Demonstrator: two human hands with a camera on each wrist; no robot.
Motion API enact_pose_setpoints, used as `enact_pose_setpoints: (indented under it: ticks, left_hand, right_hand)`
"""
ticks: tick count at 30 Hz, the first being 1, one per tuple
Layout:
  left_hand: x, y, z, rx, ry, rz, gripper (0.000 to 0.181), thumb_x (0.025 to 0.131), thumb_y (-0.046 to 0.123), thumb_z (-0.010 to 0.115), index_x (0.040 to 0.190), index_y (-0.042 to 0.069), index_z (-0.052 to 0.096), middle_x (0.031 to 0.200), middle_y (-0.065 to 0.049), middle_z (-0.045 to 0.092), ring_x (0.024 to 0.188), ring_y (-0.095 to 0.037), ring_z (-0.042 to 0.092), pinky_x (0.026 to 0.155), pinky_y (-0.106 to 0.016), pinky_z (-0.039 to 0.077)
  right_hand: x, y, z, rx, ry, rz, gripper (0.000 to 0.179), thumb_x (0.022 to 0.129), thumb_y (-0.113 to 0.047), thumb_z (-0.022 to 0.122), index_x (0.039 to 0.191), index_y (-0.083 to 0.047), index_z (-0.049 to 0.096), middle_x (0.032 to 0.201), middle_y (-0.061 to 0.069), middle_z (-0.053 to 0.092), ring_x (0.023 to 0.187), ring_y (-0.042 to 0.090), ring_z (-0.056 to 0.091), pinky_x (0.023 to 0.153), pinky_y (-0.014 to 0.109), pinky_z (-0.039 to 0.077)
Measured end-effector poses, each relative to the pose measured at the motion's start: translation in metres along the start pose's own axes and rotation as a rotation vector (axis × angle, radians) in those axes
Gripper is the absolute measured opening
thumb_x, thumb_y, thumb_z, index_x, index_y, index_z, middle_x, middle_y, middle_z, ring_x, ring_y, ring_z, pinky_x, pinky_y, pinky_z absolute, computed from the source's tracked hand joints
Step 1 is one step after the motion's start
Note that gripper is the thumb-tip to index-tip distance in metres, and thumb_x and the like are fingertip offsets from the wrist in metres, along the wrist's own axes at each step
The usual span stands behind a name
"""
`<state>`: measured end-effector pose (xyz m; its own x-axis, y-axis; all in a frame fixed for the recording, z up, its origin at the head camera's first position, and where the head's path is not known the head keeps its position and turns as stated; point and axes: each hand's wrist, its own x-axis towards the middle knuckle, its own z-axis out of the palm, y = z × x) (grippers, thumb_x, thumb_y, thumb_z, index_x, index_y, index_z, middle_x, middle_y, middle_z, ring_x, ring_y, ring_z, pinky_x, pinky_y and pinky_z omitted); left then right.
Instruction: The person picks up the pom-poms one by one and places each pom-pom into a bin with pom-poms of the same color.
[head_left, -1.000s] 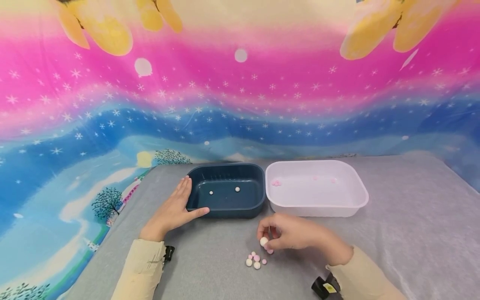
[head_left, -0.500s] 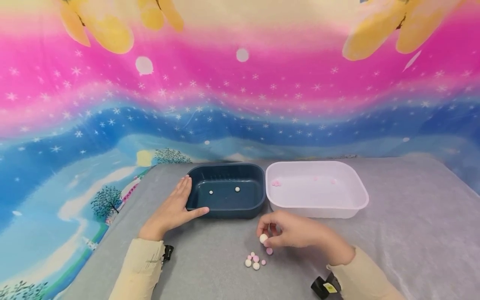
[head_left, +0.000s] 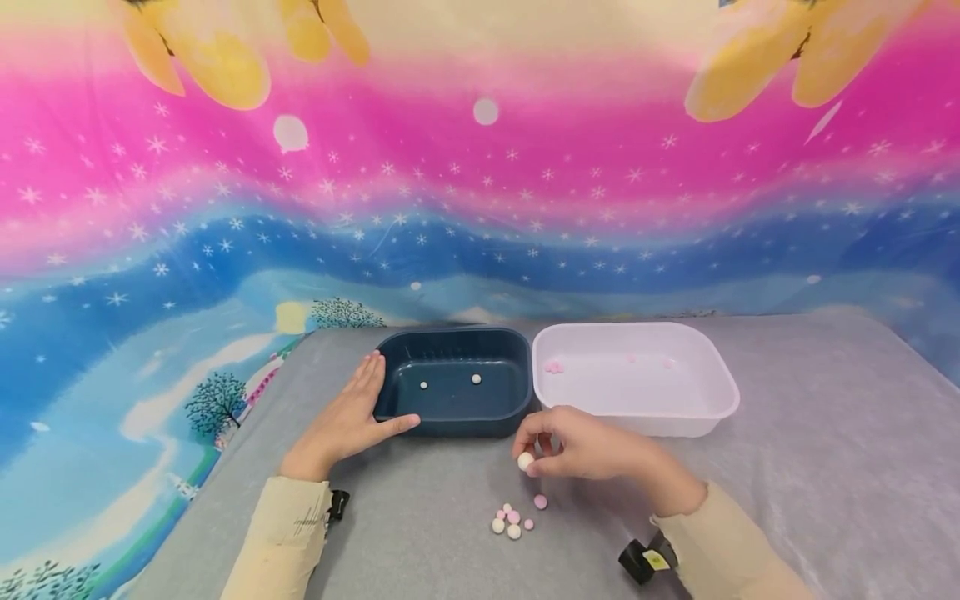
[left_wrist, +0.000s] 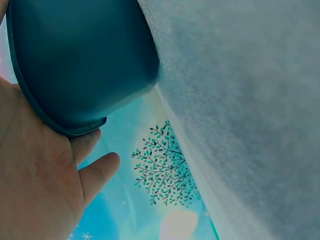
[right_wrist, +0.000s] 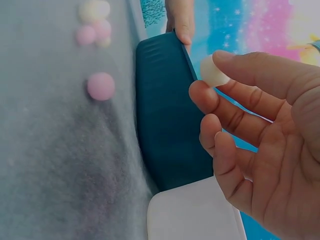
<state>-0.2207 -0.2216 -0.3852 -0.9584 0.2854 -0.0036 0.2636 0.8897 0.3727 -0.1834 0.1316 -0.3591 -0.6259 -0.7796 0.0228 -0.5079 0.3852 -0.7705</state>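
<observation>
Between thumb and fingertips my right hand (head_left: 588, 446) pinches a white ball (head_left: 526, 461), raised above the cloth in front of the two bins. The right wrist view shows the same white ball (right_wrist: 214, 71) at the fingertips. My left hand (head_left: 348, 417) rests with straight fingers against the left side and front rim of the dark teal bin (head_left: 465, 427), which holds two small white balls (head_left: 476, 379). Below my right hand lies a pink ball (head_left: 541, 502). A cluster of several pink and white balls (head_left: 513, 531) sits just left of it.
A white bin (head_left: 630, 423) stands right beside the dark one, with several small pink pieces (head_left: 554, 367) inside. Grey cloth (head_left: 810, 467) covers the table. A printed snowflake backdrop (head_left: 480, 192) hangs behind the bins.
My right hand has lifted the white ball up and away from the cloth, toward the bins. The single pink ball beneath it now shows fully. My left hand stays put.
</observation>
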Motion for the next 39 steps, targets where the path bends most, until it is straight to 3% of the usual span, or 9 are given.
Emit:
enact_pose_setpoints:
  ticks: [14, 32, 39]
  left_hand:
    - [0.000, 0.000, -0.002, -0.004, 0.011, -0.003, 0.118, 0.083, 0.075, 0.058, 0.160, 0.005, 0.002, 0.169, -0.012, -0.002, 0.156, -0.032, 0.001, 0.122, -0.059, 0.016]
    - [0.001, 0.000, 0.001, -0.014, 0.002, 0.001, 0.118, 0.083, 0.075, 0.058, 0.160, 0.004, 0.003, 0.169, -0.011, -0.002, 0.156, -0.031, 0.000, 0.123, -0.057, 0.015]
    - [0.000, 0.000, 0.001, -0.016, 0.005, -0.001, 0.118, 0.083, 0.075, 0.058, 0.160, 0.004, 0.003, 0.169, -0.011, -0.002, 0.156, -0.031, 0.000, 0.123, -0.057, 0.016]
  right_hand:
    - [0.014, -0.002, -0.004, -0.007, 0.012, 0.046, 0.013, 0.091, -0.011, 0.070, 0.104, -0.010, 0.072, 0.093, -0.007, 0.066, 0.075, 0.007, 0.054, 0.066, 0.021, 0.048]
    - [0.026, 0.002, -0.014, -0.041, 0.067, 0.033, 0.011, 0.094, -0.015, 0.068, 0.104, -0.016, 0.072, 0.089, -0.007, 0.067, 0.073, 0.007, 0.056, 0.066, 0.023, 0.050]
    - [0.034, 0.000, -0.019, -0.032, 0.075, 0.024, 0.014, 0.095, -0.017, 0.067, 0.107, -0.010, 0.071, 0.093, -0.003, 0.068, 0.077, 0.011, 0.056, 0.068, 0.024, 0.051]
